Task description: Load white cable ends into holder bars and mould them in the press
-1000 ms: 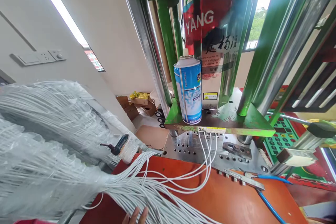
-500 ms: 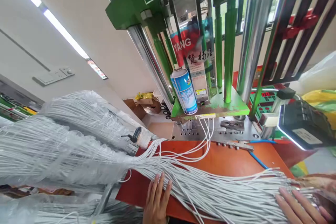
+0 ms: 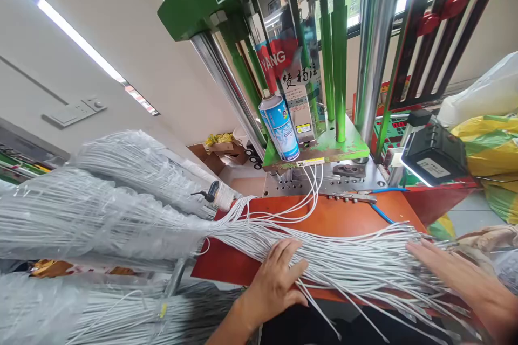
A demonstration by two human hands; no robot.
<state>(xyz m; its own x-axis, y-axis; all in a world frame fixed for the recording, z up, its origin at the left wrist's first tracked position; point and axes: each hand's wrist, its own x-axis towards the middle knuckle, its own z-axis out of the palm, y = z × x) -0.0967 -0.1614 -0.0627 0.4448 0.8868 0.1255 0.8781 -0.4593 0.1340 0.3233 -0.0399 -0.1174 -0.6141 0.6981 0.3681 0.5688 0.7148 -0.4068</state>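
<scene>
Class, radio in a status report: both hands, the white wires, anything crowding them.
Left hand flat on white wires, open. Right hand flat on their far end, open. Wires lie across orange table. Bagged wire bundles crowd the left.

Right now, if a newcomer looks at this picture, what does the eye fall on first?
First the thick spread of white wires lying across the orange table, with the left hand and the right hand flat on them. Behind stands a tall green press, with a blue spray can on its ledge.

Both hands flat on white wire bundle [image 3: 356,267] across orange table [image 3: 343,215]: left hand [image 3: 275,280], right hand [image 3: 449,269].
</scene>
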